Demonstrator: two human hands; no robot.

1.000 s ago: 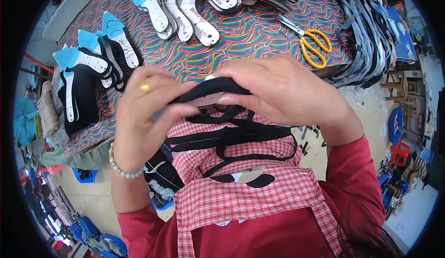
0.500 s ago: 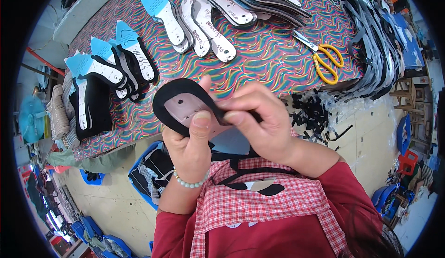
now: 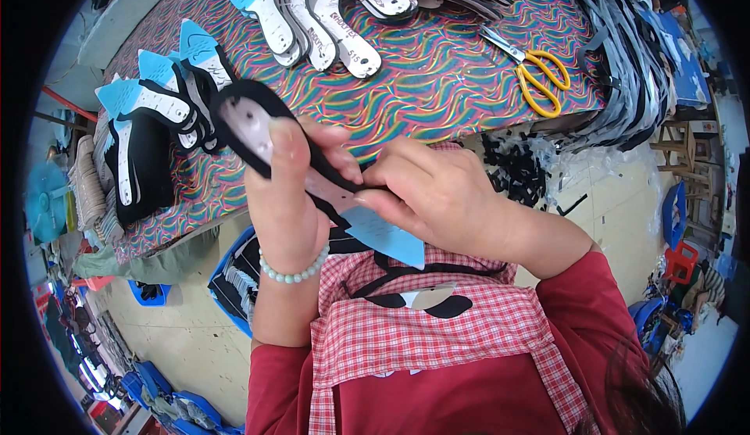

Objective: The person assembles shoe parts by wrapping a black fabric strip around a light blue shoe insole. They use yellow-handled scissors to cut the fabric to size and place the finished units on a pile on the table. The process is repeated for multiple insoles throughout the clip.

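Since a moment ago both hands have lifted the shoe insole [image 3: 312, 169] higher and turned it, so its pale board face and light-blue tip now show where a black band covered it. Her left hand [image 3: 289, 193] is closed around the insole's middle, thumb pressed on the pale heel end. Her right hand [image 3: 437, 193] pinches the black fabric strip [image 3: 324, 171] against the insole's edge, just above the blue tip; the two hands touch. On the left wrist sits a pale bead bracelet [image 3: 293, 271]. Below, more black straps lie on the red checked apron [image 3: 437, 333]. Beyond the hands, the table with its wavy multicoloured cloth [image 3: 437, 83] carries rows of similar insoles [image 3: 328, 13], and yellow-handled scissors [image 3: 535, 71] lie well apart to the right.
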